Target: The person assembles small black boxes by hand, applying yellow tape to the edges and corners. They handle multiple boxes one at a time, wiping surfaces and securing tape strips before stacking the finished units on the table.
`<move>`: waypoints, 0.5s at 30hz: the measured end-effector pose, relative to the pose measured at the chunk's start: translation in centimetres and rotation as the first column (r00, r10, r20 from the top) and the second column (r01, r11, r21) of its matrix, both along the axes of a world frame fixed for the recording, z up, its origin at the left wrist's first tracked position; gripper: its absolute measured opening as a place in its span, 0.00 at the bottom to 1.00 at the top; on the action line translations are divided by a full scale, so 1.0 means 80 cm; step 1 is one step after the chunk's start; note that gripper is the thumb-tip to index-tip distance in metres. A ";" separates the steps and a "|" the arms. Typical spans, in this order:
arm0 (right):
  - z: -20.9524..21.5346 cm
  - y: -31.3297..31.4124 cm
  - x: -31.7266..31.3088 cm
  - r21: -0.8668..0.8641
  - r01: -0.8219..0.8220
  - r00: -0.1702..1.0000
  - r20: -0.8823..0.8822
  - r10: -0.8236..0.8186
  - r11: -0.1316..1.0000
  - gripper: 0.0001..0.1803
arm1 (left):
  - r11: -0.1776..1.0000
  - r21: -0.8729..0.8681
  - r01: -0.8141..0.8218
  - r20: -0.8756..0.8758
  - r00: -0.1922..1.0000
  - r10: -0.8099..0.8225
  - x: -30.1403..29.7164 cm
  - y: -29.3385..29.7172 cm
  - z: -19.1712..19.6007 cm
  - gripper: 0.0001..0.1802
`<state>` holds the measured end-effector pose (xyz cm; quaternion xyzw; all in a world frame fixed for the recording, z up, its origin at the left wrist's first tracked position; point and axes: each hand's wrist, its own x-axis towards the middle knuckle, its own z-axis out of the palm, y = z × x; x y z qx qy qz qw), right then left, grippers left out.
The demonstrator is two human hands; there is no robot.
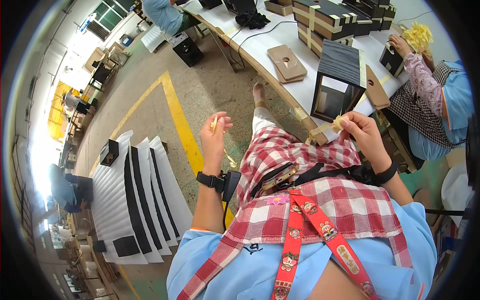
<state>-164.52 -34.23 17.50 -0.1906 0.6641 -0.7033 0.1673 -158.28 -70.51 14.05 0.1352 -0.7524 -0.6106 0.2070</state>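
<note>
My right hand [367, 135] is closed in a pinch on a crumpled piece of pale yellow masking tape [338, 123] at the near corner of the table. More tape [320, 130] clings to the table edge beside it. Just beyond my fingers stands an open-sided black wood-grain box [341, 67], with pale tape along an edge. Out over the floor, my left hand [215, 135] is raised, its fingers curled around a small twisted bit of the same tape. Another curled scrap of tape [230, 159] hangs near my left wrist.
On the white-covered table [280, 37] lie brown boards with round holes [287, 62] and stacked taped black boxes [325, 22]. A co-worker [425, 95] handles a black piece at the right. White foam sheets [112, 200] with black strips lie on the floor at left.
</note>
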 end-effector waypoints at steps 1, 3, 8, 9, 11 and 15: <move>-0.001 0.001 0.000 0.000 -0.001 1.000 -0.005 0.001 1.000 0.10 | 1.000 -0.013 0.009 -0.004 1.000 -0.009 0.000 0.000 -0.002 0.14; -0.003 0.003 0.001 0.003 0.003 1.000 -0.005 -0.003 1.000 0.10 | 1.000 -0.022 0.014 -0.010 1.000 -0.014 -0.001 0.003 -0.001 0.13; -0.002 0.005 0.004 0.047 0.027 0.999 -0.019 -0.026 0.999 0.10 | 1.000 -0.003 0.024 -0.009 1.000 -0.024 0.002 0.008 -0.004 0.14; 0.000 0.005 0.004 0.040 0.031 0.999 -0.010 -0.030 0.999 0.10 | 1.000 -0.013 0.013 0.003 1.000 -0.013 0.006 0.007 -0.002 0.14; 0.000 0.006 0.006 0.037 0.048 0.999 0.002 -0.048 0.998 0.11 | 0.999 -0.033 0.003 0.024 1.000 -0.002 0.013 0.008 0.002 0.15; -0.006 0.007 0.011 0.004 0.048 0.999 -0.005 -0.048 0.999 0.11 | 1.000 -0.017 -0.020 0.012 1.000 0.021 0.021 -0.002 -0.002 0.13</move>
